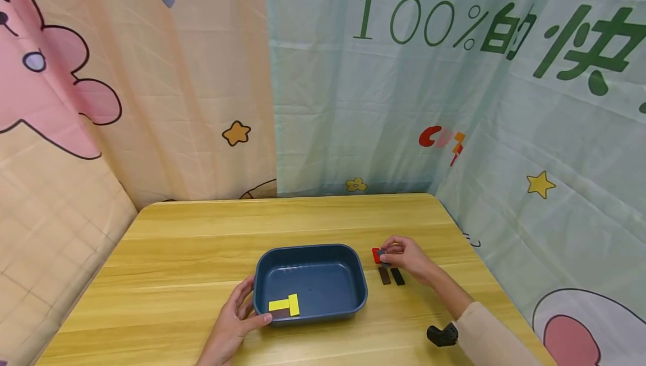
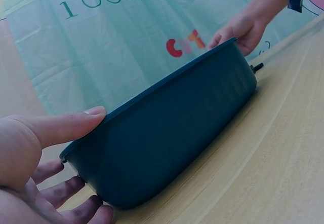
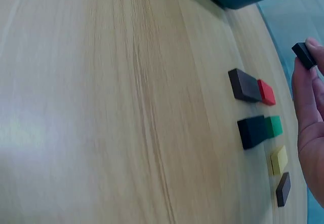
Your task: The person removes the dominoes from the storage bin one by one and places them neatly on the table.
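My left hand [image 1: 234, 318] grips the left near corner of a dark blue plastic basin [image 1: 315, 282], thumb over the rim and fingers against the outer wall. Inside the basin's near left corner lie two yellow blocks [image 1: 294, 305] and a brown block [image 1: 280, 313]. To the basin's right, my right hand [image 1: 411, 256] pinches a small dark block [image 3: 304, 56] between thumb and fingers, raised off the table. Beneath it, a brown block [image 3: 245, 85], a red block [image 3: 266, 92], a black block [image 3: 252, 132] and a green block [image 3: 274, 126] lie on the wood.
Farther along the same group are a pale yellow block [image 3: 279, 160] and another dark brown block [image 3: 283, 189]. A black device [image 1: 443, 335] sits by the right sleeve. Printed curtains [image 1: 323, 102] hang behind the wooden table [image 1: 192, 254] and along its sides.
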Available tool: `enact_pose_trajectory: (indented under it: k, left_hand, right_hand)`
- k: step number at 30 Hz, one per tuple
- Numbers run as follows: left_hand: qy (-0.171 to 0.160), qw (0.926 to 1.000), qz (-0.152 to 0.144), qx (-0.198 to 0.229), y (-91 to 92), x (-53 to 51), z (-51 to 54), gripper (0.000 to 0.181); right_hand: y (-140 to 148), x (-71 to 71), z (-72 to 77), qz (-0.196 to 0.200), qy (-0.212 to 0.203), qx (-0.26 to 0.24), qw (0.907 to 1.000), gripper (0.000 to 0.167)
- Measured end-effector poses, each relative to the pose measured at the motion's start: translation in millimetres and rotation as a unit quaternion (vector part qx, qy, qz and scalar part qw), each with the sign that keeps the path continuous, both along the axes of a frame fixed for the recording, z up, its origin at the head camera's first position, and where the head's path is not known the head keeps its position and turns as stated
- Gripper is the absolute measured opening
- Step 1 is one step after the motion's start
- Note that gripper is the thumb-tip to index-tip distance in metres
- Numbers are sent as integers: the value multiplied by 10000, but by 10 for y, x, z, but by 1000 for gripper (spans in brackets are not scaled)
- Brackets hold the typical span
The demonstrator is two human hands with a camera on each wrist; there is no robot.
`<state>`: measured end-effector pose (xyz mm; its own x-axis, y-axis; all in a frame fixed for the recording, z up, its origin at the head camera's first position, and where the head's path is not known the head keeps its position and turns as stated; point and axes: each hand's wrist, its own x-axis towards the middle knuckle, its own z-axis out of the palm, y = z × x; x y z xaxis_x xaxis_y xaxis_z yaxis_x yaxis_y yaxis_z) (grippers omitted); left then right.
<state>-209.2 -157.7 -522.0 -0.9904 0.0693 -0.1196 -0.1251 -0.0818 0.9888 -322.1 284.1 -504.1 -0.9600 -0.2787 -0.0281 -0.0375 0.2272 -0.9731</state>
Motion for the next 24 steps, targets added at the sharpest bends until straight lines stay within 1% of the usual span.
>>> enact_pose_trajectory:
  k: [5, 10, 17, 20, 24]
  left_hand:
    - [15, 10000, -11, 7, 4, 9, 8, 94]
    - [-35, 10000, 2, -6, -2, -2, -1, 95]
    - [-22, 10000, 14, -39, 2, -15, -21, 94]
    - [-57, 10000, 27, -52, 11, -15, -13, 93]
    - [-98, 9999, 36, -33, 18, -8, -1, 92]
  right_hand:
    - [126, 25, -69, -73, -75, -122, 9999, 26]
    - [241, 74, -100, -249, -85, -78, 9996, 27]
    - [386, 158, -127, -535, -106, 366, 9978, 27]
    - [435, 195, -147, -672, -133, 556, 9961, 28]
    - [483, 233, -176, -744, -55, 851, 9936, 27]
